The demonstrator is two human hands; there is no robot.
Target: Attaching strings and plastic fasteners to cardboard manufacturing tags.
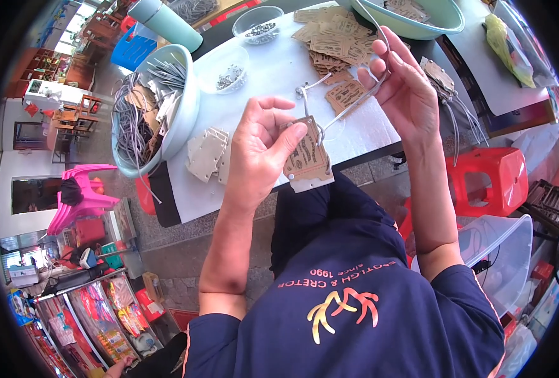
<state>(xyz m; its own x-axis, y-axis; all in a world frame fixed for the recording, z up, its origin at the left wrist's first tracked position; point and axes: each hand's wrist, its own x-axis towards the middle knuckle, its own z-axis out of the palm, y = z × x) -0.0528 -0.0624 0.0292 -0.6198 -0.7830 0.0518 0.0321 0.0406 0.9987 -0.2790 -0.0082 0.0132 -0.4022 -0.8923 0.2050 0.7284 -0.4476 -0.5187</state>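
Between the thumb and fingers of my left hand (260, 145) is a brown cardboard card (309, 157) with dark print and notched edges, tilted above the table's front edge. A pale grey cord (349, 110) passes through the card's upper corner, one end looping up beside it. My right hand (405, 85) is raised to the right, its fingers curled around the cord, which runs taut down to the card and trails up past the fingertips. Grey-white cards (207, 154) lie left of my left hand. Behind my hands is a heap of brown cards (336, 41).
A light-blue basin (191, 120) of grey cords stands at the left of the white-covered table (254, 82). Two clear bowls (245, 72) (236, 26) hold small metal parts. A green basin (449, 22) is at the back. Corded cards (440, 79) hang at the right edge, above a red stool (487, 183).
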